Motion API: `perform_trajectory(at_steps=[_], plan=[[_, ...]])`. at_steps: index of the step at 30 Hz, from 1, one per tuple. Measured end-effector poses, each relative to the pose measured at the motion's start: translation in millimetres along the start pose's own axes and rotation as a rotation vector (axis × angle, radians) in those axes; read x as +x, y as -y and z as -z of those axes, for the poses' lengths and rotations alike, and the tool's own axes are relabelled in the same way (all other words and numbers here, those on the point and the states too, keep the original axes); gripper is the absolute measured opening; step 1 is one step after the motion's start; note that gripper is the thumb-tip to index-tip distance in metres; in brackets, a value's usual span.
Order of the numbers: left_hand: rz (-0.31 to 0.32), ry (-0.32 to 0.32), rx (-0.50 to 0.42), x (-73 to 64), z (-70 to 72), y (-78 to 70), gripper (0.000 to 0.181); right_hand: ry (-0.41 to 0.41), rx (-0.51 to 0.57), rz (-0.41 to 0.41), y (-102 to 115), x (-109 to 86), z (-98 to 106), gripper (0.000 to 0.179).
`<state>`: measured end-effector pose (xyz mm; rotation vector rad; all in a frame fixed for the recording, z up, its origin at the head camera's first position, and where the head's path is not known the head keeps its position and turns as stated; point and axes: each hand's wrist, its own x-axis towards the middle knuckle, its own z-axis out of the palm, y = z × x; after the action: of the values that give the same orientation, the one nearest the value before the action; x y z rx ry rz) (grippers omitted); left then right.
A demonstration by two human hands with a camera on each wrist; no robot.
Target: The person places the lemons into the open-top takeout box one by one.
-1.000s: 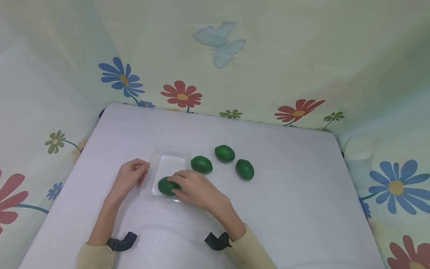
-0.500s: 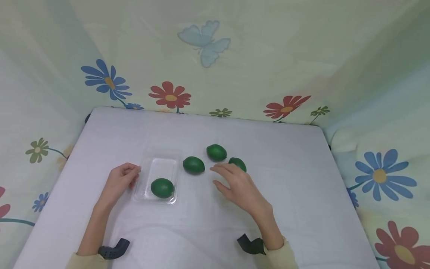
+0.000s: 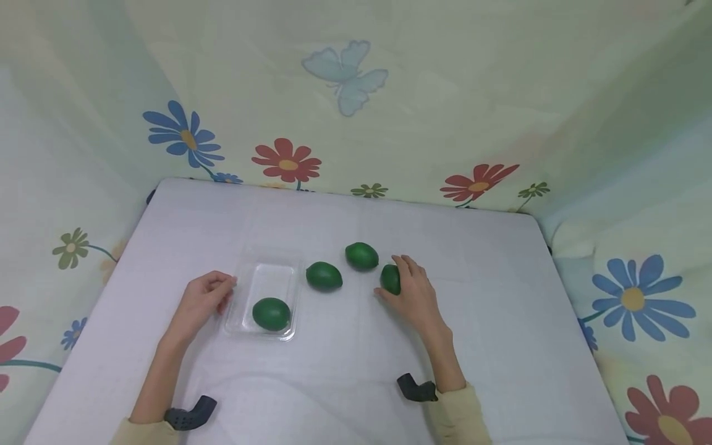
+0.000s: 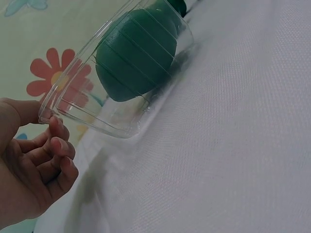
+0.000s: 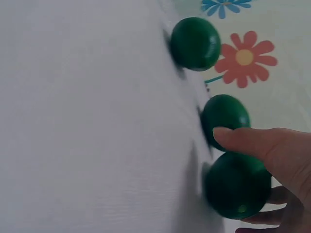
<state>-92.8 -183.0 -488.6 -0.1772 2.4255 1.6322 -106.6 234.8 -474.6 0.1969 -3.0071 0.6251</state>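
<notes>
At back and sides, a pale curtain [image 3: 434, 105] with red, blue and green flowers [image 3: 288, 165] and a butterfly [image 3: 349, 79]. Then a table [image 3: 489, 321], round-cornered, under white cloth [image 3: 311, 358] faintly creased along the front. On its left half, a clear tray [image 3: 272, 281]. At the tray's left rim, the left hand [image 3: 207, 295], pinching; farther right, the right hand [image 3: 414, 296], curled round one lime [image 3: 390, 280]. Another lime [image 3: 271, 314] in the tray's near end; between, a third lime [image 3: 324, 276] and fourth lime [image 3: 361, 256].

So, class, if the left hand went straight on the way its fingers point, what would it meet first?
The clear plastic box; the left hand is pinching its edge. Past the box might come the nearest lime on the table, though depth is hard to judge.
</notes>
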Motion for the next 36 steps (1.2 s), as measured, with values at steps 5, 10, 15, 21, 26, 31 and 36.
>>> perform_trajectory(at_steps=[5,10,15,21,26,31,36], plan=[[-0.001,0.004,0.006,0.0,0.1,-0.4,0.037,-0.018,0.025,-0.003,-2.4,-4.1,-8.2,0.067],[-0.001,-0.007,0.014,-1.2,1.7,-1.2,0.037,-0.022,0.073,0.008,-1.1,-5.4,-8.8,0.062],[-0.006,-0.005,0.020,-0.3,2.5,-0.9,0.038,-0.023,0.093,0.016,-0.3,-7.4,-7.4,0.060],[-0.022,0.004,0.000,4.8,0.6,-1.0,0.036,-0.040,0.098,0.022,-0.8,-14.1,-3.8,0.061],[-0.021,0.009,-0.001,5.9,-0.6,-0.8,0.034,-0.052,0.116,0.049,4.0,-21.7,1.6,0.062],[-0.013,-0.005,-0.004,4.6,-0.5,0.3,0.034,-0.051,0.188,0.148,22.3,-26.5,7.7,0.063],[-0.012,-0.009,-0.004,3.0,0.5,1.2,0.037,-0.025,0.236,0.311,48.1,-25.6,15.1,0.064]])
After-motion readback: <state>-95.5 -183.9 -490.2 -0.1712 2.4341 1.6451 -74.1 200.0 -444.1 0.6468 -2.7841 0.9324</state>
